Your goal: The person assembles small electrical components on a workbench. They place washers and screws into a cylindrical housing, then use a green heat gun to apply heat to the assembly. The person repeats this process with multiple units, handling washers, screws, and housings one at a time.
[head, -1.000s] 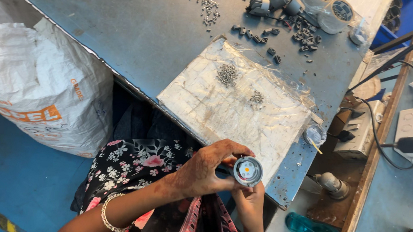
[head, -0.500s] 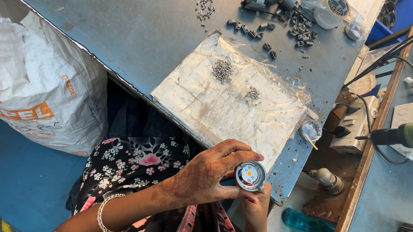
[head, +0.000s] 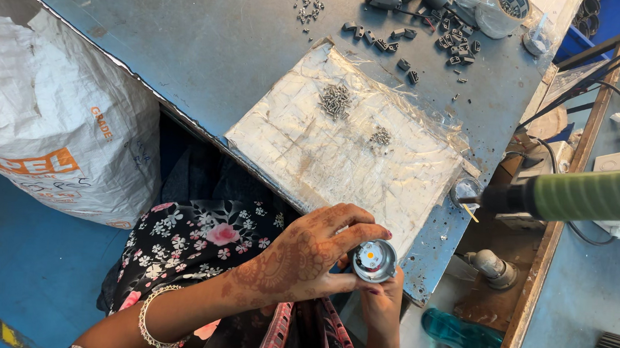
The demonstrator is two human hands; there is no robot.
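We hold a small round lamp housing (head: 374, 261) (silver rim, orange dot at its centre) just off the near edge of the foil-covered pad (head: 348, 155). Our left hand (head: 304, 257) pinches its rim with closed fingers; our right hand (head: 382, 303) cups it from beneath. 2 screw piles (head: 337, 100) lie on the pad's far part.

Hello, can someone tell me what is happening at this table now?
A person holds a small round lamp part with both hands, just off the near edge of a metal workbench. The left hand grips it from the side and the right hand supports it from below. On the bench lies a foil-covered board with two heaps of small screws. More small dark parts lie further back.
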